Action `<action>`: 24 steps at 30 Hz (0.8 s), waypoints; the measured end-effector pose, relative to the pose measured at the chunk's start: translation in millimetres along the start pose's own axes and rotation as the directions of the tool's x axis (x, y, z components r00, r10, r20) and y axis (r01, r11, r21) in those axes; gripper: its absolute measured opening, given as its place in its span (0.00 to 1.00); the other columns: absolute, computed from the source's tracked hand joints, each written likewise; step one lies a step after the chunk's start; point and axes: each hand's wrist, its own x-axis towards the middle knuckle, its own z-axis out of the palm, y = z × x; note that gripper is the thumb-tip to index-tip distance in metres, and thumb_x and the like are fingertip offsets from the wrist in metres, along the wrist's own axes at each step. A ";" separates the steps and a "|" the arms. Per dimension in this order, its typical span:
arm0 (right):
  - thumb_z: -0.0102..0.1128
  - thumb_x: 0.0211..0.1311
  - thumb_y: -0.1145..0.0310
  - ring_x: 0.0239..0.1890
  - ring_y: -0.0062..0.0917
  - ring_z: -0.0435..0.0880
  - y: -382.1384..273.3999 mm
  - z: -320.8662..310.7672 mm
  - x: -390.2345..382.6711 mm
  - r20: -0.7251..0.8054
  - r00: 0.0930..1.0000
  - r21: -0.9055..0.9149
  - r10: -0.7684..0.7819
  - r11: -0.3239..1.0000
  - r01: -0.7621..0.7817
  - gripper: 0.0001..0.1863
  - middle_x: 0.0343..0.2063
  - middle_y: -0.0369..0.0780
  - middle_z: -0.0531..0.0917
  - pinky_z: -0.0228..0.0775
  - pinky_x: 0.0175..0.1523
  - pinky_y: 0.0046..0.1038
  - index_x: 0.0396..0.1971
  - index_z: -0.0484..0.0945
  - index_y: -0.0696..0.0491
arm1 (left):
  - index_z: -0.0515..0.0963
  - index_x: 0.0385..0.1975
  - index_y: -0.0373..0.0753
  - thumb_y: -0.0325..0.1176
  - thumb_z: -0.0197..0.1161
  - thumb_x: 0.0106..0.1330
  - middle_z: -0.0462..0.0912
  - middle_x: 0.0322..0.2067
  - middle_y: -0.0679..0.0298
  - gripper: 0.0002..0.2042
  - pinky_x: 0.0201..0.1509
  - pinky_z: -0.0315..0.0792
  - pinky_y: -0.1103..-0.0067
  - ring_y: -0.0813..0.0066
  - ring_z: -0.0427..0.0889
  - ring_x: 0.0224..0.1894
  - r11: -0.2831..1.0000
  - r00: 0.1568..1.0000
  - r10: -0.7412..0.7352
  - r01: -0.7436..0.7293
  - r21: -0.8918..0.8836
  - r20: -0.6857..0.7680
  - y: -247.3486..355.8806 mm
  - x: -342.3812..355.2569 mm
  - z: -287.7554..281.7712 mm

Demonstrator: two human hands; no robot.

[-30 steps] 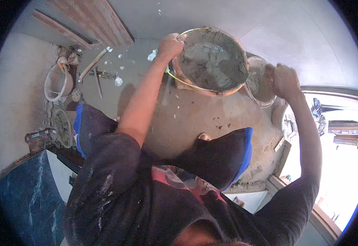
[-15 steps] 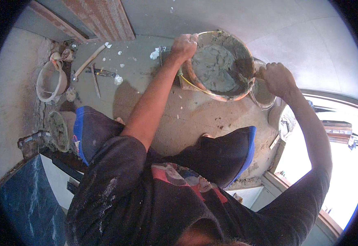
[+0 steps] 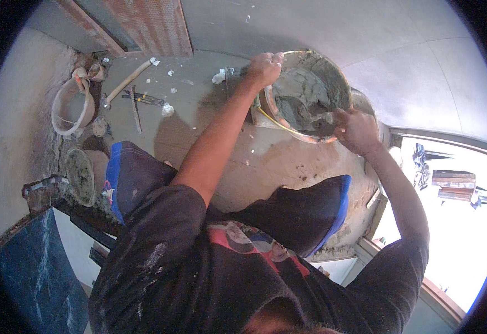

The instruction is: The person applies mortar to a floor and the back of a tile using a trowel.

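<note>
A round bucket [image 3: 345, 86] of wet grey mortar [image 3: 299, 83] stands tilted at the far middle, its opening facing me. The fingers of my left hand [image 3: 264, 69] are closed around its left rim. Over the right rim, my right hand [image 3: 359, 131] is closed on a trowel [image 3: 322, 118]. Grey mortar hides most of the trowel's blade, which reaches into a dark hollow scooped in the mix. Behind my right hand, against the bucket's right side, a second, smaller bucket [image 3: 365, 104] is partly hidden.
On the floor to the left lie a hammer [image 3: 127, 83], pliers [image 3: 147, 99] and a thin metal bar [image 3: 136, 114]. A white bucket [image 3: 57, 111] and a mortar-crusted bucket [image 3: 81, 175] stand along the left wall. Reddish boards [image 3: 153, 25] lean at the back; a bright opening [image 3: 449, 234] lies right.
My right hand has moved left and down from beside the smaller bucket, bringing the trowel into the mortar. My left hand keeps its hold on the rim. The view has shifted slightly.
</note>
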 end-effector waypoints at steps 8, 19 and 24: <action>0.61 0.50 0.60 0.33 0.41 0.84 16.9 41.6 -4.0 0.061 0.997 0.440 0.043 0.895 -0.066 0.17 0.29 0.49 0.83 0.74 0.39 0.38 0.39 0.82 0.52 | 0.73 0.46 0.28 0.40 0.43 0.71 0.80 0.40 0.41 0.20 0.49 0.73 0.57 0.44 0.80 0.45 0.921 0.965 0.227 -0.258 0.293 0.133 -15.6 1.2 -9.2; 0.57 0.51 0.72 0.23 0.14 0.73 -25.8 35.7 -49.7 -0.010 0.969 0.952 0.247 0.298 -0.066 0.20 0.24 0.33 0.78 0.65 0.28 0.19 0.46 0.78 0.61 | 0.76 0.48 0.28 0.54 0.54 0.64 0.77 0.49 0.42 0.29 0.60 0.68 0.62 0.46 0.75 0.54 0.978 0.990 -0.022 0.051 0.203 -0.141 -13.2 41.6 -137.8; 0.56 0.52 0.67 0.25 0.15 0.74 -70.6 -27.5 -30.8 -0.167 0.964 0.915 0.208 0.396 0.073 0.20 0.24 0.33 0.77 0.66 0.30 0.20 0.44 0.78 0.61 | 0.78 0.48 0.33 0.42 0.53 0.67 0.79 0.49 0.49 0.19 0.58 0.70 0.67 0.55 0.78 0.52 0.908 0.931 0.106 0.053 0.416 -0.349 99.8 -10.5 -327.2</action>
